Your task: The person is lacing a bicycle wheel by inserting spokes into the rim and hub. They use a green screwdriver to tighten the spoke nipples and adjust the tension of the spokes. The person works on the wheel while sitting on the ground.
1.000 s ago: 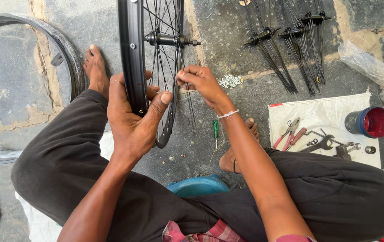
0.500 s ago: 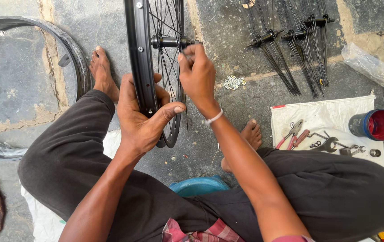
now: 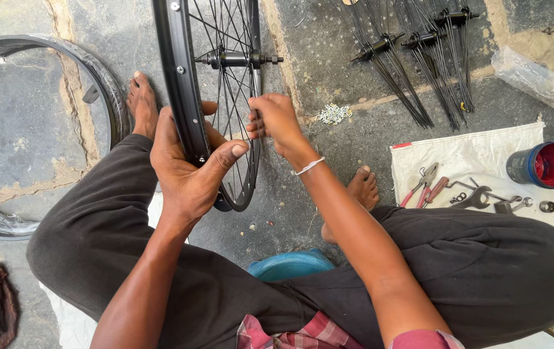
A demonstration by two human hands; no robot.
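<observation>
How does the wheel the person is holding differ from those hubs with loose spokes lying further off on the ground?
The black spoked bicycle wheel stands upright, gripped at the rim by the left hand, while the right hand touches its spokes. The bare hubs with loose spokes lie flat on the stone floor, untouched. The wheel's spokes run from hub to rim; the loose ones fan out with no rim. Both have dark hubs and thin dark spokes.

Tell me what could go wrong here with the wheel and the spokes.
The left hand alone steadies the upright wheel by its rim; if that grip slips, the wheel may tip or roll onto the bare foot beside it. The right hand works among thin spokes, which could pinch fingers. The small silver bits piled loose on the ground could scatter.
</observation>
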